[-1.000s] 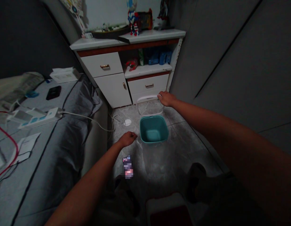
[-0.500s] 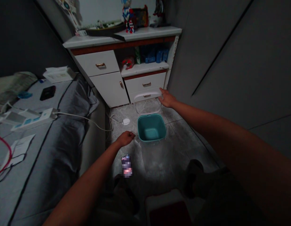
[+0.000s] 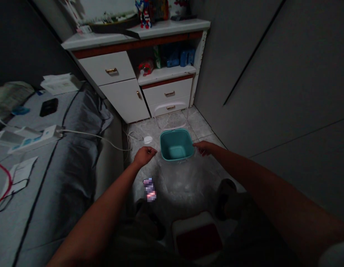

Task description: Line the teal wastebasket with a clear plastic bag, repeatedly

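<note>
Right hand (image 3: 204,147): I've left far white frame (image 3: 177,103); half-curled beside bin (image 3: 176,137).
Left hand (image 3: 145,155): curled; both grips unclear.
Bin: flanked now.

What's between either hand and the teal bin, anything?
Nothing solid visible. The right hand is at the right rim of the teal bin, contact unclear; the left hand is just off its left side. The white frame stands behind, out of both paths. Sheen on the floor in front: clear plastic or glare, can't tell.
</note>
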`<state>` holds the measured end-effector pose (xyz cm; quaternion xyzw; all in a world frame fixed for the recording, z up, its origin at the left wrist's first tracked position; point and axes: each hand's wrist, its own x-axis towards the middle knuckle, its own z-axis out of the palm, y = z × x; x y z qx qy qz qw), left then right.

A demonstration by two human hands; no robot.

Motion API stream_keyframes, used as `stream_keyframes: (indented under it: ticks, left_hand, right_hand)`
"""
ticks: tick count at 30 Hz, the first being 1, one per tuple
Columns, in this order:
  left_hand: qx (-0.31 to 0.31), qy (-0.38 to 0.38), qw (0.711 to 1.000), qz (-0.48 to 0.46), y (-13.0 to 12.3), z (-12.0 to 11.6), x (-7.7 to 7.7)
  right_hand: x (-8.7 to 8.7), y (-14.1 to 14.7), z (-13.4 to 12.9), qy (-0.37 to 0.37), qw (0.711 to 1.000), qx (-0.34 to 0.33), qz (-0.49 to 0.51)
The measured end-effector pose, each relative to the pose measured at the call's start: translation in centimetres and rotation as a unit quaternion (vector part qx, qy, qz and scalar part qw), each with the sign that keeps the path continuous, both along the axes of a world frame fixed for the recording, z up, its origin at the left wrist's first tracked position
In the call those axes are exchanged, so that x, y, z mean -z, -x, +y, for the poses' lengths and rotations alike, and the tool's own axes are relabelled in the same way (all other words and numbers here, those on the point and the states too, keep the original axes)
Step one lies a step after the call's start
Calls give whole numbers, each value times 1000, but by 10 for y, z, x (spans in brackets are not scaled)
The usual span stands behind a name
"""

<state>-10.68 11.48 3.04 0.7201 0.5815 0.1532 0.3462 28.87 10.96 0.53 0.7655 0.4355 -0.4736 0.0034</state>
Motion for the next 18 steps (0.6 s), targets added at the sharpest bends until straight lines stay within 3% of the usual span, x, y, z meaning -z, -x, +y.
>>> stream_keyframes:
  ticks: [4, 8, 11, 14, 18]
  left_hand:
    - [-44, -6, 998, -46, 2, -4, 2]
    - [-156, 87, 974, -142, 7, -12, 2]
    - [-231, 144, 933, -237, 12, -18, -7]
    - [-255, 188, 893, -321, 17, -25, -19]
    - [-246, 248, 848, -399, 15, -41, -32]
  right_hand:
    - [3, -13, -34, 39, 995, 47, 82]
    - [-7, -30, -59, 2, 979, 87, 184]
    - [-18, -39, -78, -87, 927, 187, 312]
    - [-29, -40, -96, -178, 882, 254, 356]
    - [-44, -29, -114, -219, 917, 187, 278]
